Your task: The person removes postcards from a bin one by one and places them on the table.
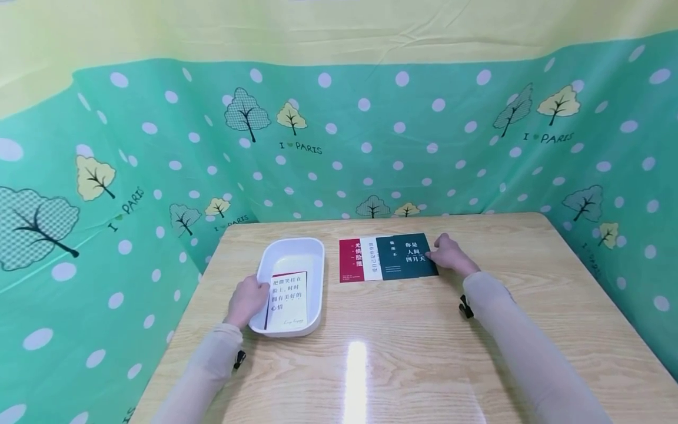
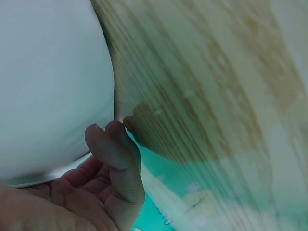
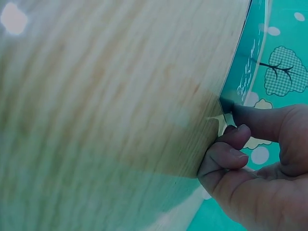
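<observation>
My left hand [image 1: 248,301] grips the left rim of a white plastic basin [image 1: 315,253], fingers curled at its outer side in the left wrist view. Inside the basin lies a white card [image 1: 288,306] with dark lettering, over something with a dark red edge. To the right, a row of overlapping cards lies flat: a red card [image 1: 348,268], a white card [image 1: 372,268] and two dark green cards. At the right end, my right hand [image 1: 452,256] pinches the edge of the last dark green card [image 1: 415,268], the thumb on its corner in the right wrist view.
The wooden table [image 1: 408,335] reflects a bright strip of light near its front. A green and yellow printed cloth [image 1: 365,147] hangs around the back and sides. Dark bands or devices show at both wrists.
</observation>
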Tool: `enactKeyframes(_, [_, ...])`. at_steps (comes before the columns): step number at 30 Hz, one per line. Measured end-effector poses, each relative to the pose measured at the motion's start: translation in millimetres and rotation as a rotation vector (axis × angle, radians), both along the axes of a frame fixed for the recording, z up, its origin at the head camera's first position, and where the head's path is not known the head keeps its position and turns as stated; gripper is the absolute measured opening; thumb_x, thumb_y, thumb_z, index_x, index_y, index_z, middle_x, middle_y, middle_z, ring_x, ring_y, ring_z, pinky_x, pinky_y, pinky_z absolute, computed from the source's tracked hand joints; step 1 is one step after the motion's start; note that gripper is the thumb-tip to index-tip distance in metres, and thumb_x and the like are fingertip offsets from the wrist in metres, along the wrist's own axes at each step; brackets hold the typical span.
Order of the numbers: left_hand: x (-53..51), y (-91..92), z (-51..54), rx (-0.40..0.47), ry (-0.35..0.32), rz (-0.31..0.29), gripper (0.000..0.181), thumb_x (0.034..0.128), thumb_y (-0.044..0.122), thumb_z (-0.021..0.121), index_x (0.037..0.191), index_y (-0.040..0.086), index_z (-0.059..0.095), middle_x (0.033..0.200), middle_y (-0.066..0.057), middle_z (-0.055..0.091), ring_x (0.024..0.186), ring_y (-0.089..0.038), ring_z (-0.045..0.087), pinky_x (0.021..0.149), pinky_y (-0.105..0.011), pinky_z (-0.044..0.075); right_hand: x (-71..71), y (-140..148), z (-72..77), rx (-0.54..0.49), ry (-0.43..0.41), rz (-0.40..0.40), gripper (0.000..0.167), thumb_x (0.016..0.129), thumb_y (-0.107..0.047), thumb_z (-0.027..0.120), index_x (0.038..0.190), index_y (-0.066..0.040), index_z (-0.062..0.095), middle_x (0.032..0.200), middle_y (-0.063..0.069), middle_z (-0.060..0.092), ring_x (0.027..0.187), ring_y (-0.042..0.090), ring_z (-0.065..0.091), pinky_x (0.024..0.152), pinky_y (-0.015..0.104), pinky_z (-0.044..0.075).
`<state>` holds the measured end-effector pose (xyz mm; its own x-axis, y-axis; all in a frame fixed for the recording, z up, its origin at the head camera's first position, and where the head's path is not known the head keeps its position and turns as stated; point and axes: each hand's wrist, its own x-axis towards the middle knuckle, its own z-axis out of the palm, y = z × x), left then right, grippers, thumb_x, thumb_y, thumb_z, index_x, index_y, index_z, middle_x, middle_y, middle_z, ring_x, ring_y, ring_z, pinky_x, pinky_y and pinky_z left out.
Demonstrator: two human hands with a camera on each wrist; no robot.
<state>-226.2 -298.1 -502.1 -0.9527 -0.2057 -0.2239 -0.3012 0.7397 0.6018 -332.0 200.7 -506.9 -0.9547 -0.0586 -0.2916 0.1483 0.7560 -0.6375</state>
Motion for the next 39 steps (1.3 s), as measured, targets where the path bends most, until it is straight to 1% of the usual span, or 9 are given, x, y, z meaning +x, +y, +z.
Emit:
enactKeyframes(5, [2.5, -0.3, 1.9, -0.003, 0.007, 0.0, 0.042, 0.1066, 0.018, 0.045, 0.134, -0.013, 0.055, 0.088, -0.016, 0.065, 0.073, -0.025, 0.065, 0.061, -0.036, 0.058, 1.0, -1.0, 2.0, -0.005, 0.002, 0.004, 0.048, 0.109, -0.015, 0.053, 0.141, 0.015, 0.035, 0.137, 0.039, 0.046, 0.119, 0.045, 0.05, 0.106, 0.057, 0.045])
enactKeyframes(12, [-0.3, 2.6, 1.2, 0.018, 0.002, -0.007, 0.046, 0.1069, 0.019, 0.045, 0.14, -0.013, 0.052, 0.092, -0.016, 0.066, 0.076, -0.025, 0.066, 0.066, -0.036, 0.059, 4.3, 3.8, 3.5, -0.032, 0.006, -0.006, 0.048, 0.109, -0.018, 0.054, 0.14, 0.014, 0.036, 0.135, 0.036, 0.047, 0.117, 0.044, 0.049, 0.105, 0.056, 0.045])
enactKeyframes(14, [-0.4, 3.3, 0.2, 0.021, -0.005, -0.007, 0.046, 0.1073, 0.018, 0.045, 0.141, -0.013, 0.051, 0.093, -0.016, 0.067, 0.077, -0.025, 0.066, 0.067, -0.037, 0.06, 5.0, 4.8, 3.2, -0.036, 0.012, 0.0, 0.048, 0.109, -0.017, 0.054, 0.14, 0.015, 0.036, 0.135, 0.037, 0.046, 0.118, 0.045, 0.05, 0.105, 0.057, 0.045])
enactKeyframes(19, [0.1, 2.8, -1.4, 0.009, -0.01, -0.002, 0.047, 0.1072, 0.017, 0.045, 0.143, -0.013, 0.049, 0.093, -0.016, 0.067, 0.076, -0.025, 0.066, 0.066, -0.037, 0.06, 6.0, 2.9, 2.2, -0.053, 0.038, 0.007, 0.049, 0.109, -0.018, 0.055, 0.139, 0.016, 0.037, 0.135, 0.039, 0.047, 0.12, 0.048, 0.051, 0.106, 0.058, 0.045])
enactKeyframes(22, [-0.7, 1.9, -1.2, 0.007, -0.013, -0.004, 0.047, 0.1075, 0.017, 0.045, 0.144, -0.013, 0.049, 0.092, -0.016, 0.066, 0.076, -0.025, 0.066, 0.066, -0.037, 0.059, 6.2, 2.7, 0.7, -0.058, 0.043, -0.013, 0.049, 0.109, -0.02, 0.055, 0.139, 0.015, 0.038, 0.135, 0.038, 0.048, 0.12, 0.047, 0.051, 0.105, 0.058, 0.045])
enactKeyframes(28, [-3.7, 0.6, -0.2, 0.001, -0.012, -0.017, 0.047, 0.108, 0.018, 0.044, 0.144, -0.013, 0.048, 0.093, -0.016, 0.066, 0.077, -0.025, 0.066, 0.067, -0.037, 0.059, 6.7, 4.6, -0.9, -0.058, 0.048, -0.059, 0.049, 0.109, -0.024, 0.055, 0.138, 0.013, 0.038, 0.134, 0.035, 0.048, 0.116, 0.044, 0.05, 0.102, 0.056, 0.046])
enactKeyframes(34, [-2.0, 0.4, -1.0, 0.004, -0.037, -0.008, 0.044, 0.1079, 0.018, 0.044, 0.139, -0.012, 0.051, 0.09, -0.015, 0.064, 0.076, -0.025, 0.065, 0.066, -0.037, 0.058, 8.1, 2.3, 2.9, -0.069, 0.047, -0.047, 0.051, 0.109, -0.025, 0.055, 0.138, 0.014, 0.038, 0.135, 0.036, 0.048, 0.117, 0.045, 0.05, 0.104, 0.057, 0.045])
enactKeyframes(37, [-1.1, 0.8, -0.7, -0.002, -0.035, -0.011, 0.042, 0.1076, 0.018, 0.044, 0.137, -0.012, 0.052, 0.088, -0.015, 0.064, 0.075, -0.025, 0.065, 0.066, -0.037, 0.058, 7.8, 0.5, 6.5, -0.07, 0.061, -0.031, 0.05, 0.109, -0.026, 0.054, 0.137, 0.013, 0.041, 0.133, 0.034, 0.05, 0.115, 0.043, 0.051, 0.101, 0.055, 0.046])
enactKeyframes(39, [-0.6, 1.0, 0.0, -0.007, -0.028, -0.011, 0.043, 0.1075, 0.017, 0.044, 0.138, -0.012, 0.052, 0.089, -0.015, 0.064, 0.075, -0.025, 0.066, 0.066, -0.037, 0.058, 7.5, -2.2, 10.9, -0.074, 0.08, -0.019, 0.048, 0.109, -0.027, 0.055, 0.136, 0.012, 0.044, 0.129, 0.031, 0.053, 0.11, 0.04, 0.052, 0.095, 0.052, 0.049])
